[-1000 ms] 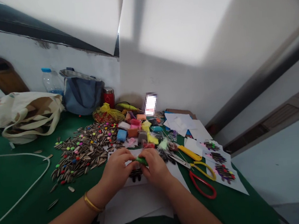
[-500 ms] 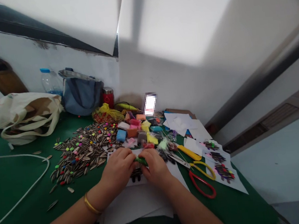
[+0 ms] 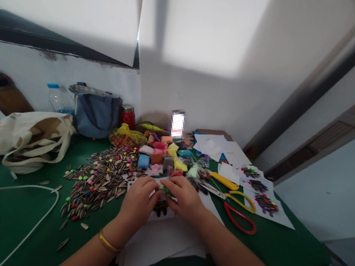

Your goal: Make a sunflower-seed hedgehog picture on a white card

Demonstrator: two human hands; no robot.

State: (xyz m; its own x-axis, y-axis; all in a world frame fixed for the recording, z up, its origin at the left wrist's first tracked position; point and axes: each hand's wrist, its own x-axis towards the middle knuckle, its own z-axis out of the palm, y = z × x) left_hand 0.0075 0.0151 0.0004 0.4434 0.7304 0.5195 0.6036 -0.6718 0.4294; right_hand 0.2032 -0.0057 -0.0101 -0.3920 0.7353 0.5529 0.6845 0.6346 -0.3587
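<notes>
My left hand and my right hand meet over a white sheet of paper on the green table. Together their fingertips pinch a small green lump of clay. Just below the fingers a dark seed figure lies on the paper. A gold bangle circles my left wrist. A spread of sunflower seeds dotted with coloured clay beads lies to the left of my hands. Blocks of coloured clay sit behind them.
Red-and-yellow scissors and a yellow knife lie to the right, beside paper sheets with finished seed figures. A cream tote bag, blue bag, water bottle and red can stand along the wall. A white cable curves at left.
Both hands have shifted slightly up and away, still working the green clay between the fingertips. Nothing else on the table has moved.
</notes>
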